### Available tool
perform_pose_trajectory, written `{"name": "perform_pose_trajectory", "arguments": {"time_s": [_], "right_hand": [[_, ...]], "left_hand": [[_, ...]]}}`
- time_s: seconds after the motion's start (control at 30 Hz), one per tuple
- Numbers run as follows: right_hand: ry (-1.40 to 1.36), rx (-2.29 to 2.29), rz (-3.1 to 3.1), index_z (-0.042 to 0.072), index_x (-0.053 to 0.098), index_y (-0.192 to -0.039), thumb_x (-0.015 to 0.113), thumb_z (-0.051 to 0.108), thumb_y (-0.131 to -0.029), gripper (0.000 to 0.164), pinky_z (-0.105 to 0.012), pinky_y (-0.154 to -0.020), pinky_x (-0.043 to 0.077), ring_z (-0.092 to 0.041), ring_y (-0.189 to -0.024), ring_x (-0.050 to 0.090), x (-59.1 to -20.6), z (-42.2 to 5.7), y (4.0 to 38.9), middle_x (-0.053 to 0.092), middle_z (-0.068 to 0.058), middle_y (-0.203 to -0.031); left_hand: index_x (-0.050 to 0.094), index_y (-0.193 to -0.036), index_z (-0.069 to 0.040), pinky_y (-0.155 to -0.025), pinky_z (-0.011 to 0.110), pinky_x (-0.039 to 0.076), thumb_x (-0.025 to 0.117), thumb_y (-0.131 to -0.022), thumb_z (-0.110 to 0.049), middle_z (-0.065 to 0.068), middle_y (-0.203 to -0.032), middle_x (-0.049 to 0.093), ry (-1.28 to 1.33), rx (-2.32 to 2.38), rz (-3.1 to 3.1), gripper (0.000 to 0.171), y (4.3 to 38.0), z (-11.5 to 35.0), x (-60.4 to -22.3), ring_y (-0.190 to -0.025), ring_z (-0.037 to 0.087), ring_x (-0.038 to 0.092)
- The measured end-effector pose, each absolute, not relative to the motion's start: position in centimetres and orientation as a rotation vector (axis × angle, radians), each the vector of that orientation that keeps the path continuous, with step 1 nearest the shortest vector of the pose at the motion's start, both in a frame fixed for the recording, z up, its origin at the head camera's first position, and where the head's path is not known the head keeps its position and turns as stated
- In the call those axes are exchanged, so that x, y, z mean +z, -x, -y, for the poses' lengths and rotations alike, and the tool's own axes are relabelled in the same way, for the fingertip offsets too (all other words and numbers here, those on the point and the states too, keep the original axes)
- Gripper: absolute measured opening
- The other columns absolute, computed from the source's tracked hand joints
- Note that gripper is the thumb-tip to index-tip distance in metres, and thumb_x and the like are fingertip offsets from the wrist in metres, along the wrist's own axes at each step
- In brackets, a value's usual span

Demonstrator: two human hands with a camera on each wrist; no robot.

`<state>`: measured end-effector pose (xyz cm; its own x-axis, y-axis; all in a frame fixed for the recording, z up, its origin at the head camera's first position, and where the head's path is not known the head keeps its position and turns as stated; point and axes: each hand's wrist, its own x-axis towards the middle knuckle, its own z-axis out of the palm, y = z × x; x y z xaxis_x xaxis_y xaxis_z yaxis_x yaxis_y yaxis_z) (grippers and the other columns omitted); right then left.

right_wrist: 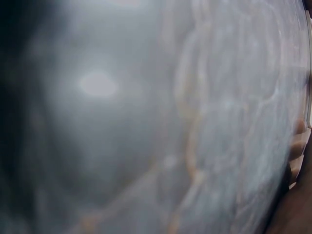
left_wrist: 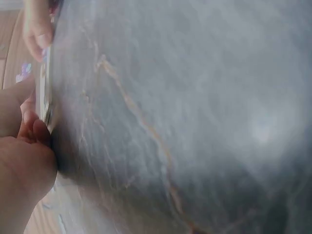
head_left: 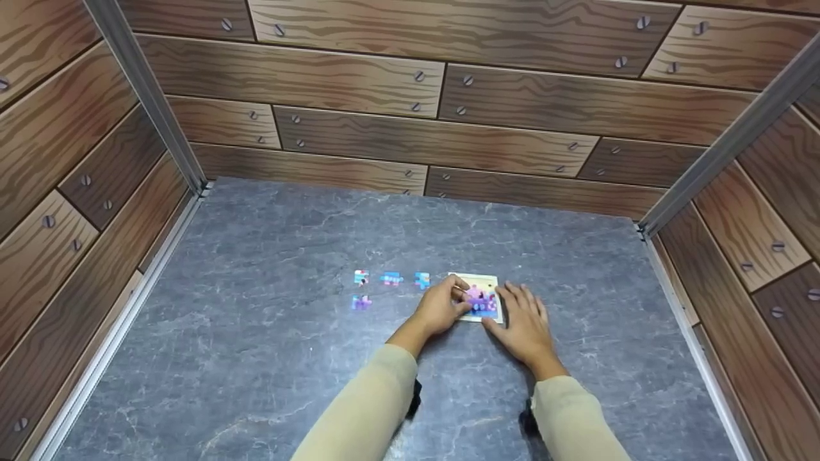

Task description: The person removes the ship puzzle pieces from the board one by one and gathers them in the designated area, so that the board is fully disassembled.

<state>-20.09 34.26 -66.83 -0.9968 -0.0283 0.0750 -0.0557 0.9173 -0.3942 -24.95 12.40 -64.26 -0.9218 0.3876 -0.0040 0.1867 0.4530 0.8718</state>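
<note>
A small jigsaw puzzle board (head_left: 476, 279) with a cream border lies on the table, pink, purple and blue pieces in its picture area. My left hand (head_left: 441, 306) reaches over its left side, thumb and index finger pinching a purple-pink puzzle piece (left_wrist: 23, 72) above the board. Part of the board is hidden under those fingers. At the board's right edge rests my right hand (head_left: 524, 323), fingers spread along the side and thumb by the lower right corner. The right wrist view catches only some fingertips (right_wrist: 298, 148) at its right margin.
Several loose puzzle pieces lie left of the board: one piece (head_left: 361, 277) at the far left, a second (head_left: 391, 278), a third (head_left: 421, 280) near my left hand, and a purple one (head_left: 361, 302) lower down. Wood-patterned walls (head_left: 359, 134) surround the grey marbled table (head_left: 275, 358).
</note>
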Motion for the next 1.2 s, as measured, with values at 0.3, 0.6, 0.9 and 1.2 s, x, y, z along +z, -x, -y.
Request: {"name": "perform_pose_trajectory", "arguments": {"time_s": [0.3, 0.6, 0.9, 1.2], "right_hand": [[-0.064, 0.64, 3.006, 0.014, 0.046, -0.163, 0.07, 0.057, -0.098, 0.082, -0.069, -0.133, 0.012, -0.047, -0.166, 0.023, -66.5, -34.2, 20.3, 0.038, -0.018, -0.174], [-0.06, 0.644, 3.014, 0.012, 0.044, -0.164, 0.071, 0.055, -0.098, 0.083, -0.068, -0.134, 0.01, -0.048, -0.165, 0.023, -66.4, -34.5, 20.2, 0.037, -0.019, -0.175], [-0.063, 0.645, 3.035, 0.012, 0.043, -0.165, 0.071, 0.055, -0.098, 0.085, -0.068, -0.134, 0.008, -0.047, -0.166, 0.021, -66.7, -34.5, 20.2, 0.035, -0.018, -0.176], [-0.069, 0.645, 3.033, 0.012, 0.043, -0.164, 0.071, 0.055, -0.098, 0.084, -0.068, -0.134, 0.009, -0.047, -0.166, 0.022, -66.7, -34.2, 20.2, 0.036, -0.019, -0.175]], "left_hand": [[0.067, -0.127, -0.011, -0.089, 0.03, 0.058, 0.078, -0.1, -0.018, 0.002, -0.111, 0.084, -0.777, 1.238, -2.649, 0.03, 23.9, -10.2, -62.3, -0.095, 0.017, 0.076], [0.075, -0.127, -0.014, -0.108, 0.038, 0.056, 0.083, -0.097, -0.025, 0.003, -0.117, 0.081, -0.921, 1.158, -2.691, 0.033, 24.3, -6.0, -61.4, -0.114, 0.022, 0.075], [0.078, -0.125, -0.02, -0.115, 0.051, 0.046, 0.085, -0.093, -0.034, 0.003, -0.124, 0.077, -0.809, 1.096, -2.807, 0.036, 24.4, -0.8, -62.2, -0.122, 0.028, 0.067], [0.081, -0.118, -0.021, -0.11, 0.057, 0.045, 0.09, -0.089, -0.033, 0.01, -0.124, 0.064, -0.639, 1.168, -2.877, 0.032, 25.0, 3.4, -62.9, -0.12, 0.032, 0.059]]}}
